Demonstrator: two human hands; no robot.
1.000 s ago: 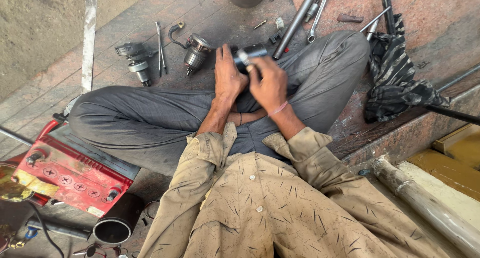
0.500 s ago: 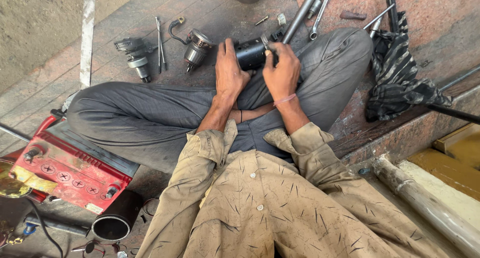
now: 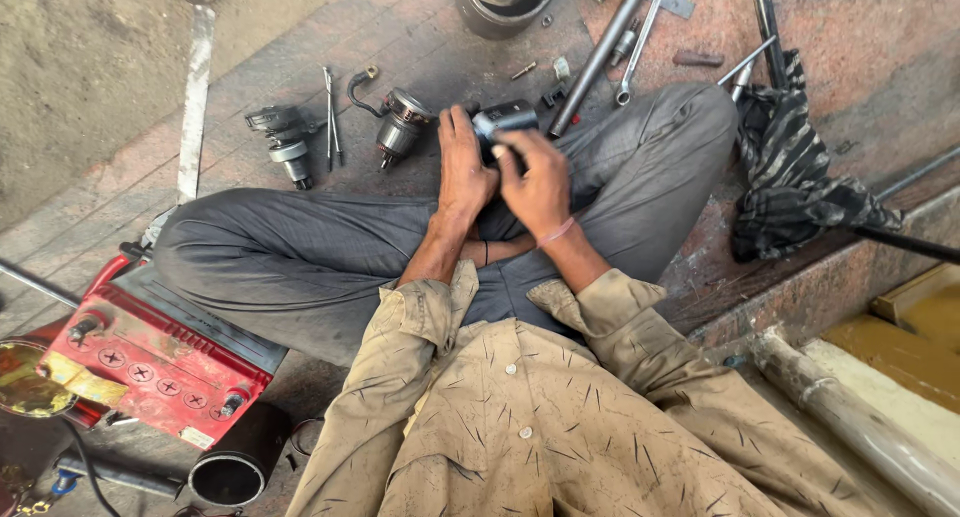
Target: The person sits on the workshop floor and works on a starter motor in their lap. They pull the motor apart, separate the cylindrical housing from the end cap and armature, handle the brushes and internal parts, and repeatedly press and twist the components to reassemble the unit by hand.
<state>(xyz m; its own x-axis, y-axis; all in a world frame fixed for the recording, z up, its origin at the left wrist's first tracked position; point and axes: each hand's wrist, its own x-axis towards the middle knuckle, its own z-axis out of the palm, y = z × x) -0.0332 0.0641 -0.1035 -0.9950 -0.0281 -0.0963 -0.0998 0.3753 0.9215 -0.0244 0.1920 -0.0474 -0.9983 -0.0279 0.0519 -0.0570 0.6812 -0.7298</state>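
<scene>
Left fingers: left hand [image 3: 463, 169] wrapped along the near side of a dark motor housing [image 3: 505, 120], fingers [image 3: 455, 127] curled shut on it.
Right fingers: right hand [image 3: 537, 180] laid over the housing from the other side, fingers [image 3: 508, 157] bent and closed on its body.
Motor housing: short dark cylinder with a lighter grey end, held between both hands above the crossed legs, just over the floor [image 3: 300, 57].
Armature: copper-wound part with a shaft and a black lead [image 3: 400, 125], lying on the floor just left of the left hand.
Gear part: small grey drive piece [image 3: 283, 142], farther left, apart from the armature.
Thin rods: two slim metal pins [image 3: 329, 112] lying between the gear part and the armature.
Long pipe: grey tube [image 3: 596, 62] lying slanted beyond the housing, beside a spanner [image 3: 640, 42].
Cloth: dark striped rag [image 3: 790, 172], right of the knee.
Battery: red case with caps [image 3: 150, 362], near the left knee.
</scene>
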